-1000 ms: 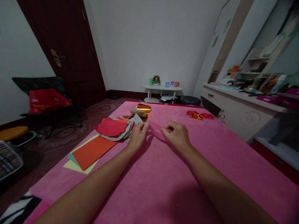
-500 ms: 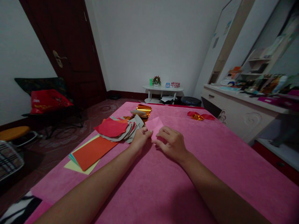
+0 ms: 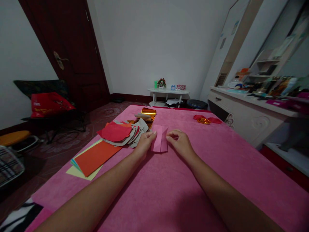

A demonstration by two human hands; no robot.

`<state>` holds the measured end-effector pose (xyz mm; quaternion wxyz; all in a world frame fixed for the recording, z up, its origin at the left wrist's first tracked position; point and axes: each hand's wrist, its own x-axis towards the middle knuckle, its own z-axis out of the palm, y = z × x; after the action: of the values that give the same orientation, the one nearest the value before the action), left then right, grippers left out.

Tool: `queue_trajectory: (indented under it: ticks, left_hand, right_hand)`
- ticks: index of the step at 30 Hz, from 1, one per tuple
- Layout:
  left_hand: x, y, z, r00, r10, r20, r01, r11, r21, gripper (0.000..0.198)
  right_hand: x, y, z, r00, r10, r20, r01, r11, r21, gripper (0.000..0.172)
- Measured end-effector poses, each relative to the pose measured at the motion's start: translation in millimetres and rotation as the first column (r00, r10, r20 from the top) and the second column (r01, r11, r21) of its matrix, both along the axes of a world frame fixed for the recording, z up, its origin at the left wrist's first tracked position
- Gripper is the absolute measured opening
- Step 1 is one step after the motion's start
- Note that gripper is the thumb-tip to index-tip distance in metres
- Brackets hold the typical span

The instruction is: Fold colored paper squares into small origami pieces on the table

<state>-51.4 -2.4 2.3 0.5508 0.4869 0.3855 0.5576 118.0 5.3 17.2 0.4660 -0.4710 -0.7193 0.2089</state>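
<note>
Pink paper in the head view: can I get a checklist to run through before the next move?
1. Left hand gripping the pink paper: ok, at its left edge.
2. Right hand touching the paper: cannot tell; fingertips are at its right edge.
3. Crease visible: ok.
4. Paper fully flat: not ok; its right side tilts up.
5. Gold roll apart from both hands: ok.

"Look at the left arm (image 3: 103, 187) and right arm (image 3: 224, 190). Covered or bare?"

"Bare, both. Bare at the wrists (image 3: 135, 156), too."

"And the shape?"

"Long and smooth. Wide down low, then thin near the wrists."

"And the left hand (image 3: 145, 143) and right hand (image 3: 182, 143)?"

"Bare too, right to the thumbs (image 3: 152, 136)."
</note>
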Motion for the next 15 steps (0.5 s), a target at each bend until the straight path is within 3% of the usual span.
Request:
queue_trajectory:
  ticks: [2, 6, 12, 15]
  left_hand:
    - [0.0, -0.5, 1.1, 1.0, -0.007, 0.022, 0.008, 1.0, -0.02, 0.038]
    - [0.6, -1.2, 1.6, 0.999, -0.034, 0.019, 0.035, 0.998, -0.052, 0.039]
    - [1.9, -1.5, -1.0, 0.998, -0.055, -0.005, 0.055, 0.998, -0.025, 0.042]
    - [2.1, -2.5, 0.5, 0.996, -0.06, -0.058, 0.06, 0.998, -0.006, 0.042]
  right_hand:
    - [-1.5, 1.4, -1.8, 0.992, 0.033, -0.121, -0.041, 0.997, -0.063, 0.006]
    - [-5.6, -1.1, 1.2, 0.938, 0.033, -0.344, -0.102, 0.977, -0.185, 0.026]
    - [-9.7, -7.3, 5.7, 0.843, 0.079, -0.531, -0.278, 0.911, -0.305, 0.042]
    - [-8.9, -6.6, 5.6, 0.828, 0.069, -0.556, -0.287, 0.904, -0.315, 0.05]
